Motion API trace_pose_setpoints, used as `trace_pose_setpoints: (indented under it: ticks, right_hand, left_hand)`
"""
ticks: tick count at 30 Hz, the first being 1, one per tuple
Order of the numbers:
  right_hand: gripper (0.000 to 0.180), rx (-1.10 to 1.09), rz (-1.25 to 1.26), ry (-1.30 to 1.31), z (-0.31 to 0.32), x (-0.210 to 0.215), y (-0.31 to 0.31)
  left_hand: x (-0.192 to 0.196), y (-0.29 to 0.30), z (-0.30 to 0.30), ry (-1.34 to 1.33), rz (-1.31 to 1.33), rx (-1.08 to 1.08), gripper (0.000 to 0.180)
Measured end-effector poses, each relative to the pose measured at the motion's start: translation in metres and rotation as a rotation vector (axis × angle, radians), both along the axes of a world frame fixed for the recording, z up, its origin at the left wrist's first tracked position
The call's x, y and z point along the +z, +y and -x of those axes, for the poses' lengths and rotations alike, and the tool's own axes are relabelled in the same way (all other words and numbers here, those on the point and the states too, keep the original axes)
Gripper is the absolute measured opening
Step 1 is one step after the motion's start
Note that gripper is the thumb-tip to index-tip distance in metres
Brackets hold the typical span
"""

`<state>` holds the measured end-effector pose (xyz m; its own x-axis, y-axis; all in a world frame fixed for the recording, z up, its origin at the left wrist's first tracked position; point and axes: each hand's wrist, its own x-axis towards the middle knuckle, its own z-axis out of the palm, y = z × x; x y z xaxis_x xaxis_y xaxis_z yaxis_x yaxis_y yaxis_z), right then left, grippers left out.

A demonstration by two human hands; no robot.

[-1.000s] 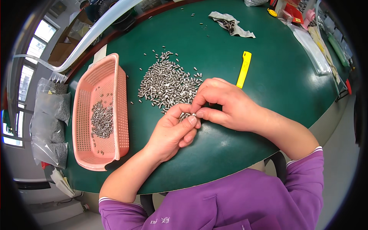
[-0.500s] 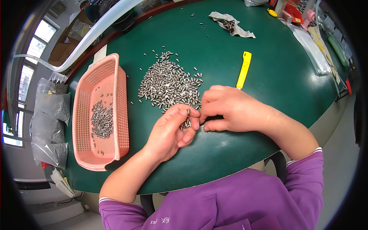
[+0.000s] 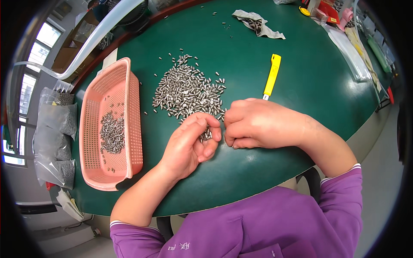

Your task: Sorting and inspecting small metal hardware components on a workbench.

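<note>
A heap of small, shiny metal pieces with pointed ends [image 3: 185, 90] is spread on the green table. At its near edge my left hand [image 3: 191, 144] is cupped, palm turned toward the right, holding several of the same metal pieces [image 3: 206, 135] in its curled fingers. Just to its right, slightly apart, my right hand [image 3: 260, 124] is closed, knuckles up, with the fingers and thumb drawn together. Whatever is between those fingertips is hidden. On the left a pink plastic basket [image 3: 134, 129] contains a smaller pile of such pieces [image 3: 112, 135].
A yellow-handled cutter [image 3: 272, 75] lies beyond my right hand. Farther back is a white cloth [image 3: 269, 31] with dark pieces on it. Filled clear bags [image 3: 53, 133] stand left of the basket. Plastic sleeves [image 3: 350, 56] lie along the right edge of the green table [image 3: 318, 60].
My right hand's thumb and fingers have drawn together, and the hand has moved slightly away from the left one. A piece raised at my left fingertips no longer shows there.
</note>
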<state>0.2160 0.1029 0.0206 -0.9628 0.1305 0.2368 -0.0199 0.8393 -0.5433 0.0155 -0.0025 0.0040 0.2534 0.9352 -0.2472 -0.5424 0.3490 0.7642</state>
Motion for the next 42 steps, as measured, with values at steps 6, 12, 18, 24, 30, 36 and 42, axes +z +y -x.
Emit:
trace_pose_setpoints:
  ticks: [6, 12, 18, 24, 30, 36, 42]
  right_hand:
    - [0.012, -0.214, -0.038, 0.241, 0.005, 0.004, 0.003]
    - [0.012, -0.223, -0.008, 0.355, 0.012, -0.001, -0.005]
    - [0.015, -0.418, -0.069, 0.282, 0.007, -0.008, 0.005]
    - [0.013, -0.494, -0.073, 0.121, 0.005, -0.013, 0.008]
    - [0.013, -0.464, -0.052, 0.094, 0.005, -0.013, 0.006]
    - [0.012, -0.402, -0.107, 0.091, 0.005, -0.012, 0.005]
    - [0.011, -0.404, 0.081, 0.176, 0.009, -0.005, 0.003]
  left_hand:
    - [0.001, -0.001, -0.004, 0.038, 0.005, -0.047, 0.011]
    - [0.003, -0.002, -0.005, 0.17, 0.016, -0.094, 0.009]
    - [0.003, 0.0, -0.003, 0.043, 0.017, -0.052, 0.015]
    - [0.004, -0.001, -0.001, 0.059, 0.03, -0.054, 0.021]
    - [0.004, 0.0, -0.001, 0.018, -0.006, -0.047, 0.024]
    - [0.003, 0.0, -0.003, 0.066, 0.043, -0.022, 0.021]
    - [0.001, 0.0, -0.005, 0.091, 0.048, -0.017, 0.012]
